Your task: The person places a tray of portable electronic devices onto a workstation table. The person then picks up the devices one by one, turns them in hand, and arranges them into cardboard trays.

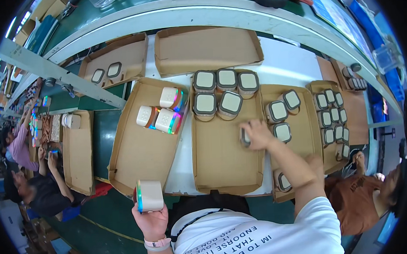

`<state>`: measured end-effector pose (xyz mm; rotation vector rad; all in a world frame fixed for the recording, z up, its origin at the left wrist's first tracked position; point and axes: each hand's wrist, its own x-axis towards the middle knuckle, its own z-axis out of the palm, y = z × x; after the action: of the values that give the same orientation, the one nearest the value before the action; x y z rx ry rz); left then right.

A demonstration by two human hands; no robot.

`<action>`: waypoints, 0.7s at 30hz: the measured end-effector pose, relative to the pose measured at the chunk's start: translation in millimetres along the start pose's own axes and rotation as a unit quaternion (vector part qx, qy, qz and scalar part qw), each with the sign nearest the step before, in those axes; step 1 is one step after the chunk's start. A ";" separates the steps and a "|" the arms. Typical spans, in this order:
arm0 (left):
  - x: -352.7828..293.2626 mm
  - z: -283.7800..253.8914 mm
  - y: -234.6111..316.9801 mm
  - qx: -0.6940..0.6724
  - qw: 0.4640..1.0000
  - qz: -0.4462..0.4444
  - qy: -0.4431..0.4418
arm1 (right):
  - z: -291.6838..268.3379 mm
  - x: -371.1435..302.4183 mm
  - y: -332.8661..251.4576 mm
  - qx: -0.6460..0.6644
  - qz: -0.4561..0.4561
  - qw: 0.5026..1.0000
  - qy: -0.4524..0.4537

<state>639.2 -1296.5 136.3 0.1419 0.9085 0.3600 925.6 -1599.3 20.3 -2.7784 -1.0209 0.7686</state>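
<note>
My left hand (152, 220), a pink band at its wrist, is closed on a small cream speaker (151, 195) with a green-blue light strip glowing along its left side. It is held in front of my body, just below the left cardboard tray (136, 153). In that tray sit three cream speakers (169, 120) with lit multicolour strips. My right hand (257, 134) reaches over the right edge of the middle tray (228, 165), fingers closed around another speaker (245, 136), mostly hidden by them. Several grey-rimmed speakers (205, 104) stand at that tray's far end.
To the right, another tray (301, 154) and a farther one hold more speakers. A wide tray (204, 46) lies behind under a metal frame bar (179, 11). Co-workers sit at the left, one in black (48, 192), and at the right, one in brown (357, 201).
</note>
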 end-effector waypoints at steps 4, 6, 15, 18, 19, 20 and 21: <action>-3.5 12.2 -16.3 0.037 0.999 -0.002 -0.005 | -17.7 40.5 26.9 -0.040 0.089 0.989 0.114; -0.8 19.7 -24.1 0.046 0.999 -0.018 -0.008 | -13.6 51.5 20.2 -0.073 0.120 0.967 0.214; 4.6 44.9 -56.3 0.322 0.942 0.090 -0.036 | 2.4 -7.1 -144.4 0.421 -0.228 0.874 0.088; 10.3 45.3 -66.1 0.682 0.600 0.412 -0.071 | 6.6 -30.8 -172.0 0.670 -0.207 0.701 -0.132; 7.1 48.2 -66.0 0.771 0.449 0.447 -0.062 | 5.9 -35.6 -178.4 0.761 -0.179 0.594 -0.189; 5.2 50.9 -70.5 0.774 0.415 0.471 -0.080 | 6.0 -38.8 -184.7 0.834 -0.147 0.473 -0.242; 4.5 53.6 -77.0 0.775 0.381 0.494 -0.098 | 8.4 -38.9 -191.6 0.836 -0.148 0.472 -0.239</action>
<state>703.0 -1364.9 144.9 2.5756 0.4926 0.4275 784.2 -1476.2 76.2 -0.6239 -0.2023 1.3359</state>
